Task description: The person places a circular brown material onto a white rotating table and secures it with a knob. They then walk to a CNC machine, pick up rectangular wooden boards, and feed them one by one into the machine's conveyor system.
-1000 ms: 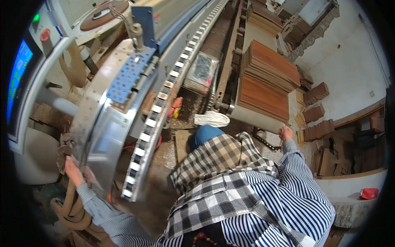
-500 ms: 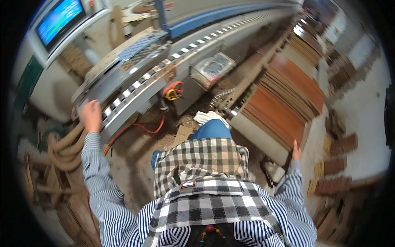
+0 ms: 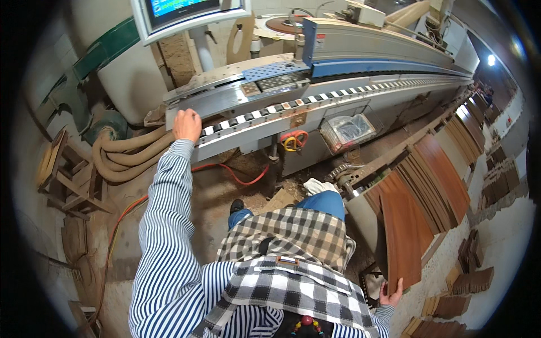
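My right hand (image 3: 391, 292) grips the near end of a reddish-brown wooden board (image 3: 401, 236). The board stands tilted, lifted away from the row of similar boards (image 3: 424, 183) behind it on my right. At the left, my left hand (image 3: 187, 125) is curled with its knuckles up over the end of the metal machine bed (image 3: 220, 106). Whatever lies under those fingers is hidden. Just beyond that hand starts a long track of black and white pads (image 3: 258, 114) on the machine.
A screen (image 3: 179, 11) hangs above the machine. Thick hoses (image 3: 132, 155) and a wooden stool (image 3: 70, 169) are at far left. Scissors with orange handles (image 3: 293, 141) hang on the machine front, near a wire basket (image 3: 348, 133). More stacked pieces (image 3: 472, 280) lie on the right floor.
My right hand has raised one board's near end off the row and drawn it toward me. My left hand stays at the machine's end. The view has swung leftward.
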The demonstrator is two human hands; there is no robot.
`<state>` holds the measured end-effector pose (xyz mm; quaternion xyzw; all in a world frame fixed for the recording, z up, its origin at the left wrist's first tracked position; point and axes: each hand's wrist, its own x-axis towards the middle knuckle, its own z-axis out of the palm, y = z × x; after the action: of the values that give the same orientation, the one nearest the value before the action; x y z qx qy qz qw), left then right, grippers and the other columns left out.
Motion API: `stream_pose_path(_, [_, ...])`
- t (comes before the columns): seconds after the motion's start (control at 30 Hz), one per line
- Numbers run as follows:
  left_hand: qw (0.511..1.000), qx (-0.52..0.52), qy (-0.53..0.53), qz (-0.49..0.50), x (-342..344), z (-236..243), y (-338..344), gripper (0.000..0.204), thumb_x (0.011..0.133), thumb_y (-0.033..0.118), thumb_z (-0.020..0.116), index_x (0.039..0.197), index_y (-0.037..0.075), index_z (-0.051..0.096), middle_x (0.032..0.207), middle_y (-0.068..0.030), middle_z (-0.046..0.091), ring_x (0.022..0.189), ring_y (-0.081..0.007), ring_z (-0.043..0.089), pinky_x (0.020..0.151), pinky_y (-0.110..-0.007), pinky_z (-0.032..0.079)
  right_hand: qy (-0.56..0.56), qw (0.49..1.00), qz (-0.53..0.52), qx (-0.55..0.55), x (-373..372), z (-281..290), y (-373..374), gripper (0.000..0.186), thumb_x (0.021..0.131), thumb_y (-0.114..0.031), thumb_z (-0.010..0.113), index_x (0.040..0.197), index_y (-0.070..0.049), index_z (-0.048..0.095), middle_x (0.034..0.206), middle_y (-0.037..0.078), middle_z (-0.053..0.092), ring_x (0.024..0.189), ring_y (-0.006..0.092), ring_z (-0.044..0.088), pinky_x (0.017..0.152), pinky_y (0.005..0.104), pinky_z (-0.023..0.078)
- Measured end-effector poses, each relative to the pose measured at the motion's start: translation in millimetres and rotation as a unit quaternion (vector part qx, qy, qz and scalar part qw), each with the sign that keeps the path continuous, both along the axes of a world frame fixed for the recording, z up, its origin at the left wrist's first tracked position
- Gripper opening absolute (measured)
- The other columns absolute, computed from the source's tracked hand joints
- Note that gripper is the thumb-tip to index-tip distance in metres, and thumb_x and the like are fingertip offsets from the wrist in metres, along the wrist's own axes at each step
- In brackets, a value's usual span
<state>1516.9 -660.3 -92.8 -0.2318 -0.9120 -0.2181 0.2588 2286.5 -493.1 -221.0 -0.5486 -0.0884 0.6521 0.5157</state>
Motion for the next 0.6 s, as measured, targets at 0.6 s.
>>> stream_pose_path(0.6, [0.999,-0.009,-0.003,0.033,15,6,7,0.014,0.08,0.018,0.054,0.087,0.009,0.061,0.092,-0.0112,0.054,0.092,-0.0279,0.051,0.08,-0.041,0.04,0.175,0.832,0.489,0.196,-362,116,27,0.034,0.085,-0.014,0.054,0.11,0.007,0.048,0.099,0.017,0.06,0.081,0.0261,0.063,0.069,0.0343,0.055])
